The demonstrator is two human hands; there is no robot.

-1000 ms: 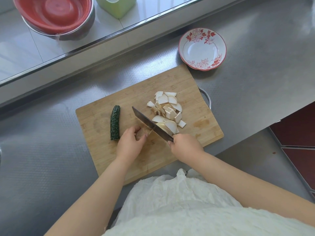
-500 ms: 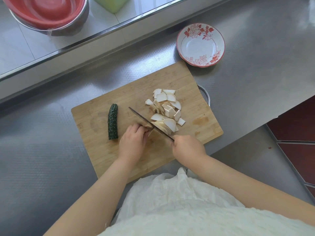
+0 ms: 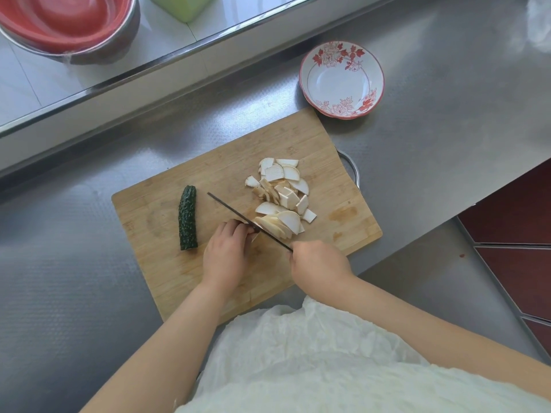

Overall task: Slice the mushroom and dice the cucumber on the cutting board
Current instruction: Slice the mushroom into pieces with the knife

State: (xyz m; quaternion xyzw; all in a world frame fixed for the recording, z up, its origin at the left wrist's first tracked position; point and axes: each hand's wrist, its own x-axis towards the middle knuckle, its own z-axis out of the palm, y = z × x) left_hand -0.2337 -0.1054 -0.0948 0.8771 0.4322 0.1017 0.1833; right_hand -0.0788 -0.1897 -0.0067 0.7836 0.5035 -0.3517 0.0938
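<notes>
A steel counter [image 3: 432,150] takes most of the view, and a wooden cutting board [image 3: 167,263] lies on it at an angle. Behind the board, on a raised ledge, stands a red bowl [image 3: 59,22] inside a metal one. A white dish with red flowers [image 3: 341,79] stands on the counter just beyond the far right corner of the board.

The right hand [image 3: 320,268] is closed around the handle of a knife [image 3: 238,214], whose blade stands on its edge across the middle of the board. The left hand [image 3: 226,253] has its fingers curled down on the last piece of mushroom, right against the blade; this piece is mostly hidden. A pile of mushroom slices [image 3: 283,195] lies on the right of the blade. The whole cucumber [image 3: 188,217] lies on the left part of the board, apart from both hands.
</notes>
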